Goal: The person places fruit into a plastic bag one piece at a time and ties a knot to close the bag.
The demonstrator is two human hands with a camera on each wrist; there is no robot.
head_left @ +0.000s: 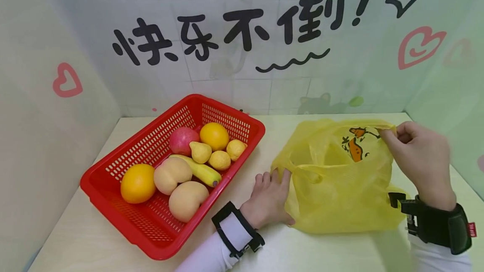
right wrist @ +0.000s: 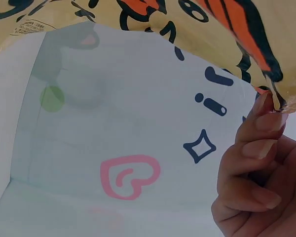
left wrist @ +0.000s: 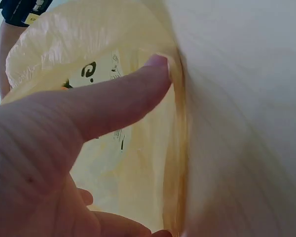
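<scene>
My right grip pinches the bag at a corner; my left grip, spread apart, touches its edge; the basket with fruit stands near.

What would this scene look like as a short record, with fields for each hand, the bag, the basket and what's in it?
Right hand: pinches the upper right edge of the yellow bag
Left hand: touches the bag's left side
Bag: thin plastic with an orange-and-black print, right of the red basket
Basket: perforated sides, on the table
Basket contents: nine fruit-like pieces, including a banana
</scene>
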